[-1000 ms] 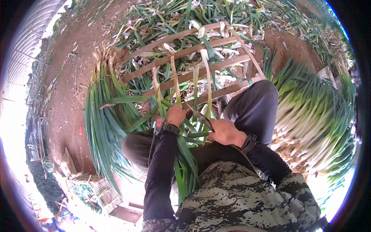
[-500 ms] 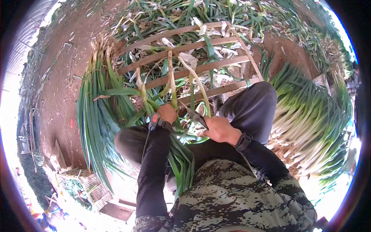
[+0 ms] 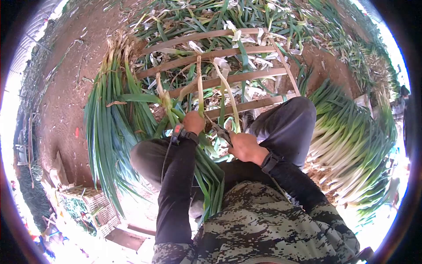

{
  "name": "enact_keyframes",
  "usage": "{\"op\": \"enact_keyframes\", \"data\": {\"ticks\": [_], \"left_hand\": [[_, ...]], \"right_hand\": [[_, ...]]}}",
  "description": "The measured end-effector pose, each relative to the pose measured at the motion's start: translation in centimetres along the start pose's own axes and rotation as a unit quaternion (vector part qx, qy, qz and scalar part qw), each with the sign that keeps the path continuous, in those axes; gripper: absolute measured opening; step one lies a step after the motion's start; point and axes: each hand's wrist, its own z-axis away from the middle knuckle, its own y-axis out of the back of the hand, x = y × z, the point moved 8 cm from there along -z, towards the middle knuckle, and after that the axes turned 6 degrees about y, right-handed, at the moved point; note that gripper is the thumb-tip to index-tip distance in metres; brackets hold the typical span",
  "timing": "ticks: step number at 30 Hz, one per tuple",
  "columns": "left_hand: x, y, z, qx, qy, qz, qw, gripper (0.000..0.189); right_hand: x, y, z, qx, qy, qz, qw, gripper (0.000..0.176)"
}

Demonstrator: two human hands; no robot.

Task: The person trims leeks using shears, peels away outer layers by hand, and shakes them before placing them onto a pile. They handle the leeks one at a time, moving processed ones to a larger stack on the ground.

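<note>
My left hand grips a small bunch of green onions by their stalks, roots pointing away from me and long green leaves trailing back over my lap. My right hand is closed around a small knife or blade set against the stalks, and a pale peeled skin curls up from them. Both hands work close together above my knees, in front of a wooden slatted frame.
A pile of unpeeled green onions lies on the dirt at left. A stack of cleaned white-stalked onions lies at right. Peelings and leaves cover the ground beyond the frame. Woven baskets sit at lower left.
The onion bunch has tilted a little and the pale peeled skin has bent over to the right. Both hands stay on the stalks.
</note>
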Motion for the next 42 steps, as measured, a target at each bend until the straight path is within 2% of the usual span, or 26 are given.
{"op": "enact_keyframes", "data": {"ticks": [10,16,19,22,23,28,31,34,37,40,42], "left_hand": [[0.0,-0.8,-0.2,-0.076,0.077,0.021,0.994,0.03],[0.2,-3.3,-2.1,-0.108,0.004,0.048,0.993,0.033],[-0.5,-3.4,-0.9,-0.164,0.043,0.055,0.984,0.036],[-0.3,-3.2,-0.8,-0.095,0.043,0.045,0.993,0.041],[-0.4,-3.8,-0.8,-0.12,0.047,0.071,0.989,0.041],[-1.3,-6.3,-1.9,-0.2,0.064,0.187,0.96,0.033],[-0.9,-6.0,-1.4,-0.196,0.06,0.271,0.94,0.023],[0.1,-5.1,0.2,-0.244,0.157,0.414,0.863,0.014],[0.3,-5.4,0.6,-0.32,0.165,0.469,0.806,0.017],[0.4,-5.4,1.3,-0.3,0.205,0.478,0.799,0.015],[0.6,-5.4,1.5,-0.311,0.199,0.48,0.796,0.01]], "right_hand": [[0.7,0.1,0.7,0.004,-0.032,-0.015,0.999,0.043],[2.0,-0.8,1.4,-0.01,-0.065,-0.016,0.998,0.042],[2.0,-0.4,1.2,0.003,-0.073,-0.018,0.997,0.041],[0.9,0.0,1.8,0.013,-0.048,-0.033,0.998,0.038],[0.5,0.0,2.3,0.011,-0.043,-0.035,0.998,0.038],[0.0,0.5,3.8,0.019,-0.048,-0.021,0.998,0.038],[-0.1,0.5,4.1,0.033,-0.037,-0.017,0.999,0.038],[0.4,0.2,3.9,0.037,-0.045,-0.018,0.998,0.038],[0.8,0.3,3.4,0.035,-0.053,-0.022,0.998,0.038],[0.8,0.4,2.8,0.028,-0.057,-0.024,0.998,0.038],[1.1,0.0,2.6,0.035,-0.056,-0.022,0.998,0.038]]}}
